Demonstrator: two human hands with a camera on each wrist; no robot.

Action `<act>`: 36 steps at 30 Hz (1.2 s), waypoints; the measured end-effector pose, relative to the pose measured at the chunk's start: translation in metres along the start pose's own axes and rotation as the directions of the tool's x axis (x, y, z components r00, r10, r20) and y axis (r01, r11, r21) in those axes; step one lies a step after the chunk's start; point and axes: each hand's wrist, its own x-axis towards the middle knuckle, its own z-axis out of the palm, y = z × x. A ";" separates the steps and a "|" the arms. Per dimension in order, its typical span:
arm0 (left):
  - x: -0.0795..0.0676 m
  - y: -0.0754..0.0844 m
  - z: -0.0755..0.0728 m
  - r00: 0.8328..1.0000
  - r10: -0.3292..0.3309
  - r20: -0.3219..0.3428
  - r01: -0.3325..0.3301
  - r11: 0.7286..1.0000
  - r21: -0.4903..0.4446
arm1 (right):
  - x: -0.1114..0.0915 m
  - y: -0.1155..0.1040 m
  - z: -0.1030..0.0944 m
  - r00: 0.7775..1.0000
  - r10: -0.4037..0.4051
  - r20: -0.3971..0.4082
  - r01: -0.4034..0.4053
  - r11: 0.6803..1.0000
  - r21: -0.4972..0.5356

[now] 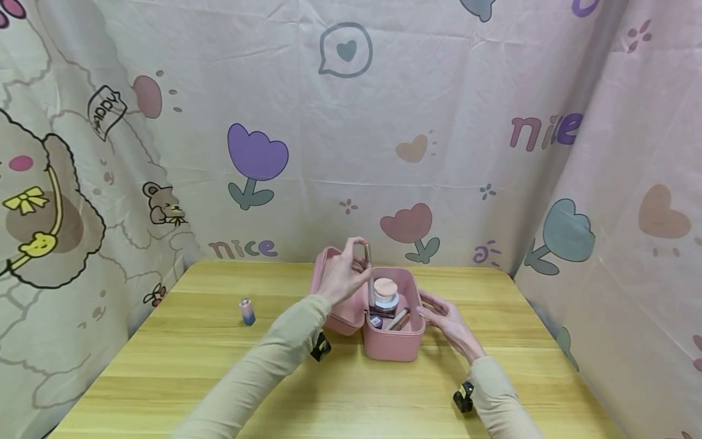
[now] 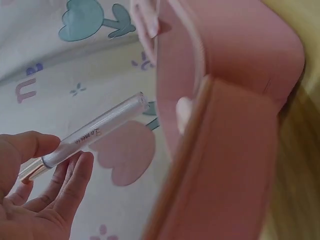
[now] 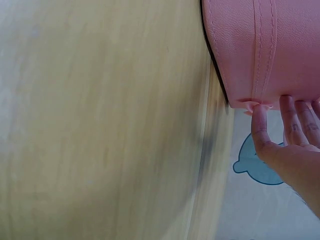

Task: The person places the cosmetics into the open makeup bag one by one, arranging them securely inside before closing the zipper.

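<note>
The head view looks forward and down from farther back. Both wrist views are close up, tipped sideways. All three see the box point(image 1: 392, 346) and table point(image 1: 192, 347).

From here I count two hands point(image 1: 344, 277), two wrist cameras point(image 1: 320, 347), one wooden table point(image 1: 164, 366), one pink cosmetic case point(image 1: 390, 346), one pink-and-blue bottle point(image 1: 247, 312) and at least three slim tubes point(image 2: 97, 131).
</note>
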 end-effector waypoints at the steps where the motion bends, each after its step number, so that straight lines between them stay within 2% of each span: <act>1: -0.001 -0.002 0.004 1.000 -0.004 0.017 0.004 1.000 -0.004 | 0.000 0.000 0.000 1.000 -0.003 0.004 0.003 1.000 0.000; 6: -0.009 -0.011 0.023 0.996 -0.008 0.091 0.008 1.000 0.002 | 0.000 0.001 0.001 1.000 -0.004 0.008 0.003 1.000 0.024; 13: -0.015 -0.016 0.038 0.987 0.063 0.149 -0.077 0.993 0.090 | -0.001 -0.001 0.001 1.000 -0.008 0.003 0.008 1.000 0.021; 20: -0.019 -0.016 0.049 0.972 0.013 0.236 -0.040 0.993 0.108 | -0.001 -0.001 0.001 1.000 -0.002 -0.001 0.002 0.999 0.038; 23: -0.020 -0.018 0.052 0.967 0.032 0.253 -0.080 0.980 0.183 | -0.001 -0.001 0.001 1.000 -0.003 0.001 0.003 0.999 0.035; 27: -0.021 -0.022 0.055 0.956 0.085 0.281 -0.164 0.949 0.270 | -0.001 -0.001 0.001 1.000 -0.005 0.005 0.004 0.999 0.035; 32: -0.022 -0.025 0.057 0.937 0.116 0.330 -0.221 0.927 0.302 | -0.001 -0.001 0.001 1.000 -0.010 0.009 0.010 0.999 0.031; 36: -0.023 -0.025 0.057 0.931 0.114 0.346 -0.226 0.926 0.302 | 0.000 -0.002 0.001 1.000 -0.012 0.011 0.012 1.000 0.024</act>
